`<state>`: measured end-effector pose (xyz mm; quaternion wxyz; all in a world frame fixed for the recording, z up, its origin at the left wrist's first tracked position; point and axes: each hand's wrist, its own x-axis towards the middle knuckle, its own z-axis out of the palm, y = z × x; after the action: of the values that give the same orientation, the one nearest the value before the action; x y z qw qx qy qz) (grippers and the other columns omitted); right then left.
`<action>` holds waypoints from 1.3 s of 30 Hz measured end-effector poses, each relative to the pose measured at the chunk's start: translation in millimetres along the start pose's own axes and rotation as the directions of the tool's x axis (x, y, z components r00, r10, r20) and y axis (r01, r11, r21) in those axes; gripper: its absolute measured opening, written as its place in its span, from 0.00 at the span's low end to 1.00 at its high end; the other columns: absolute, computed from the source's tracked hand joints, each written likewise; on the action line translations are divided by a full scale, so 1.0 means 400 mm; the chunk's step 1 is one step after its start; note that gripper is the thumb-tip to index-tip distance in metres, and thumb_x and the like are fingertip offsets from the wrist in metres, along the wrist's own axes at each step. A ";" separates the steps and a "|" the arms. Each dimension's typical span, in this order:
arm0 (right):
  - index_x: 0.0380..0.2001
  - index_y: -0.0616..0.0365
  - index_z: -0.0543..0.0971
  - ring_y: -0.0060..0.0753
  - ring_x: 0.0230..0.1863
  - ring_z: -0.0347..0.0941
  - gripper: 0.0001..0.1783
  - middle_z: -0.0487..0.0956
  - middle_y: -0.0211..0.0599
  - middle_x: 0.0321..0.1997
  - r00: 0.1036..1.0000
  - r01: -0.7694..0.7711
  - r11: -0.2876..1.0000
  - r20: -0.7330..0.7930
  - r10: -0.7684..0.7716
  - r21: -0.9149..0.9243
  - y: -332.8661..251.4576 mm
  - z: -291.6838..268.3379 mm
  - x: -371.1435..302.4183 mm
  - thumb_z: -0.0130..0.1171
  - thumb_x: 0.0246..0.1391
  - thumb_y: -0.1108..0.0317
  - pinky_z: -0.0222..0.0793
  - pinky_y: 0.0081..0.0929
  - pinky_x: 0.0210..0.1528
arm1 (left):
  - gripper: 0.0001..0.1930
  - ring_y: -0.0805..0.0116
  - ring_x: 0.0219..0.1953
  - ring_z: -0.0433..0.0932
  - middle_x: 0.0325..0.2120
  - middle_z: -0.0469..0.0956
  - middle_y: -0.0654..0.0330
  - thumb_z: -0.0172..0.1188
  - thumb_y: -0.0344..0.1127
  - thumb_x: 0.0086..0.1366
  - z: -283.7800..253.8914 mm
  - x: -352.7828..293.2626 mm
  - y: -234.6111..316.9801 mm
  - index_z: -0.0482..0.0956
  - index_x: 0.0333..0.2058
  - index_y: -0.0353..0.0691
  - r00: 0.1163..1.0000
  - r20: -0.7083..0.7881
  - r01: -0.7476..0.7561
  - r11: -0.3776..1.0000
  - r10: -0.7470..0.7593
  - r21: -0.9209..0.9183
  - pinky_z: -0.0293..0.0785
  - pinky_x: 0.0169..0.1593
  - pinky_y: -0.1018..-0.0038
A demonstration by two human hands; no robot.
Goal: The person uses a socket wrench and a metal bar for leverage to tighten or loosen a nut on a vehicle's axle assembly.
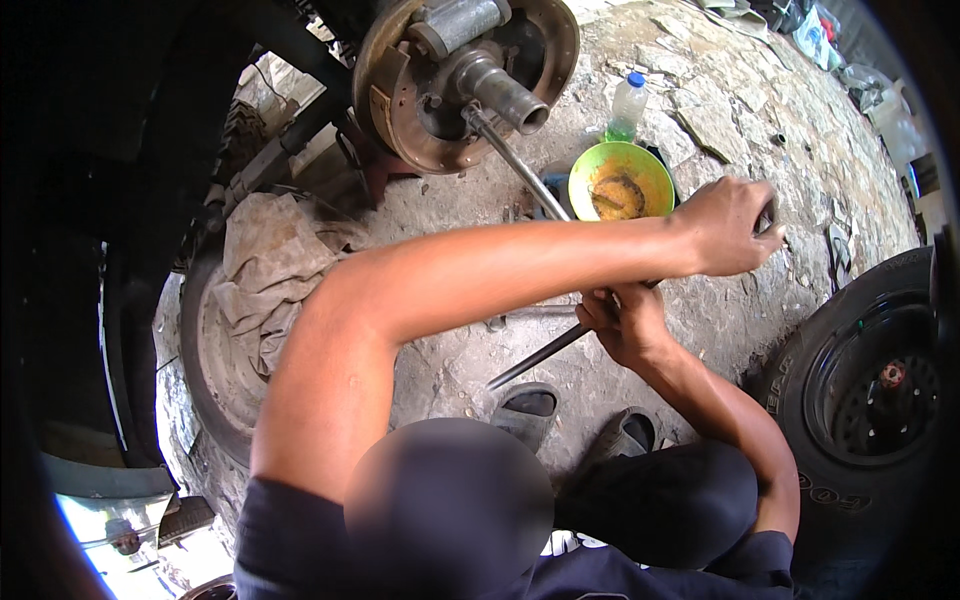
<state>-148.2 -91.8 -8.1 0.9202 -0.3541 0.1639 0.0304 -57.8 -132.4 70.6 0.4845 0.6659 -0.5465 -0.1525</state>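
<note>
Right hand: the right hand (630, 325) has its fingers wrapped around a dark bar (545, 352), below the left forearm (560, 260).
Dark bar: it slants over the ground (715, 345); its lower end is near the sandals (525, 405), and its upper part goes into the right hand, after which the forearm and the hand hide it.
Left hand: the left hand (730, 225) is at the end of the forearm that crosses in front of the person, above and to the right of the other hand. Its fingers are curled, but I cannot tell if they grip something.
Metal rod: a shiny metal rod (515, 160) has its upper end at the brake plate (558, 70), just below the thick shaft (505, 95); its other end is hidden behind the left forearm.
Bowl: a green bowl (588, 165) with orange-brown, greasy matter inside stands just beyond the left forearm.
Bottle: a clear bottle (628, 105) with a blue cap stands upright behind the bowl.
Tyre: a black tyre (795, 385) is at the right side.
Cloth: a crumpled, dusty cloth (275, 260) lies at the left.
</note>
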 end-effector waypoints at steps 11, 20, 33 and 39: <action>0.49 0.59 0.73 0.17 0.17 0.55 0.14 0.64 0.25 0.22 0.995 0.047 0.995 -0.083 -0.055 -0.093 -0.122 -0.005 -0.119 0.54 0.62 0.68 0.52 0.22 0.20 | 0.12 0.54 0.39 0.78 0.33 0.79 0.47 0.57 0.37 0.64 -0.088 -0.134 -0.002 0.78 0.32 0.32 0.910 -0.338 -0.247 0.969 0.240 0.023 0.73 0.46 0.62; 0.64 0.59 0.65 0.52 0.24 0.74 0.33 0.74 0.46 0.26 0.774 0.399 -0.314 0.500 -0.388 -0.861 -0.098 -0.023 -0.077 0.58 0.54 0.73 0.72 0.42 0.27 | 0.11 0.65 0.41 0.79 0.42 0.76 0.56 0.51 0.35 0.72 -0.135 -0.326 -0.156 0.71 0.48 0.36 0.503 -0.488 -0.068 0.530 -0.713 -0.845 0.79 0.42 0.70; 0.62 0.60 0.69 0.40 0.21 0.74 0.36 0.71 0.38 0.25 0.725 0.352 -0.626 0.626 -0.288 -0.696 -0.103 -0.003 -0.049 0.57 0.43 0.75 0.72 0.37 0.25 | 0.09 0.68 0.38 0.77 0.38 0.73 0.60 0.48 0.32 0.73 -0.157 -0.313 -0.221 0.68 0.49 0.40 0.607 -0.431 -0.318 0.292 -0.668 -0.902 0.82 0.47 0.61; 0.61 0.60 0.70 0.39 0.21 0.73 0.34 0.70 0.38 0.25 0.719 0.342 -0.652 0.635 -0.283 -0.677 -0.127 0.011 -0.057 0.56 0.45 0.75 0.73 0.36 0.27 | 0.10 0.70 0.37 0.76 0.38 0.73 0.62 0.49 0.32 0.72 -0.155 -0.303 -0.238 0.68 0.51 0.42 0.666 -0.455 -0.380 0.257 -0.591 -0.889 0.82 0.47 0.59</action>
<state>-159.6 -125.6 35.0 0.1048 -0.9704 -0.1058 -0.1899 -0.1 -2.9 -16.1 0.9413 0.2659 -0.0353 -0.2047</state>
